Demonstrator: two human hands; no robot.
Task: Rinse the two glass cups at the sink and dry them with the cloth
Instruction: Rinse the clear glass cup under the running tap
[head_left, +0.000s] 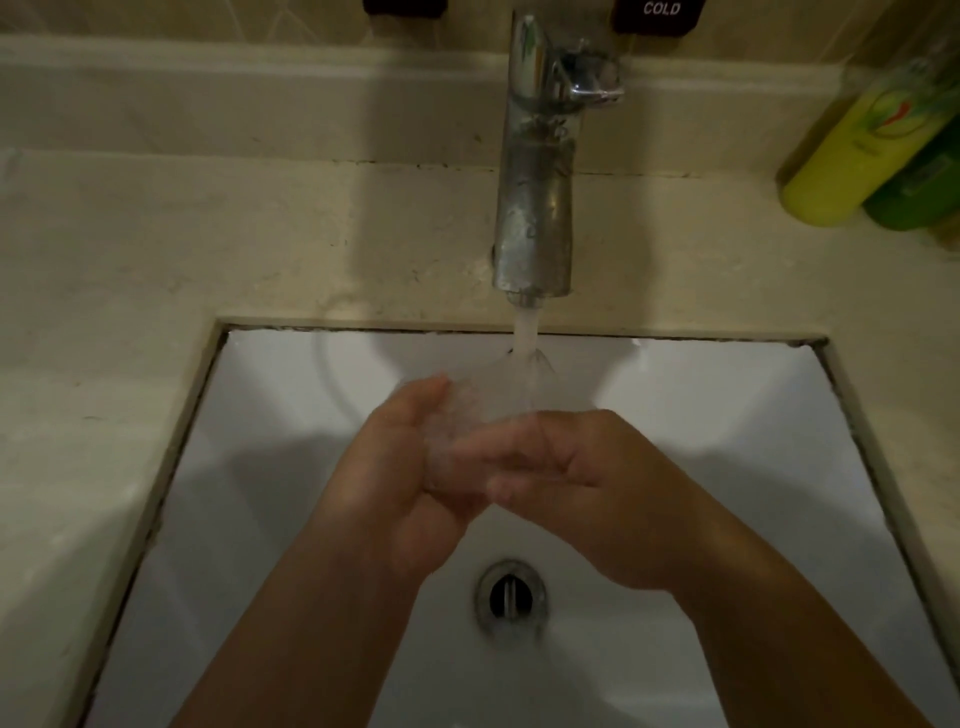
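Both hands meet under the running tap, over the white sink (270, 415); the left hand (410, 467) is cupped, fingers curled upward and thumb raised, and the right hand (561, 467) lies across it with fingers bent loosely inward. Between them sits something clear, most likely a glass cup (483, 410); the water (525, 332) strikes its top and fans out in a thin bell, so the glass itself is hard to separate from the spray; both hands appear wrapped around it, half closed, though the exact grip is blurred by motion and water. Only one cup can be made out; I cannot tell where the other is.

The chrome faucet (535, 208) stands on the pale stone surface (156, 249) behind the basin, its lever at the top right; the drain (511, 595) shows between the forearms, its stopper partly shadowed.

At the upper right, a yellow bottle (852, 156) and a green bottle (919, 192) stand close together on the surface; their labels are too blurred to read and the green one is cut off by the edge. At the top edge a dark tag (660, 13) reads "COLD"; another dark tag (405, 5) further left is cropped, its writing out of view.
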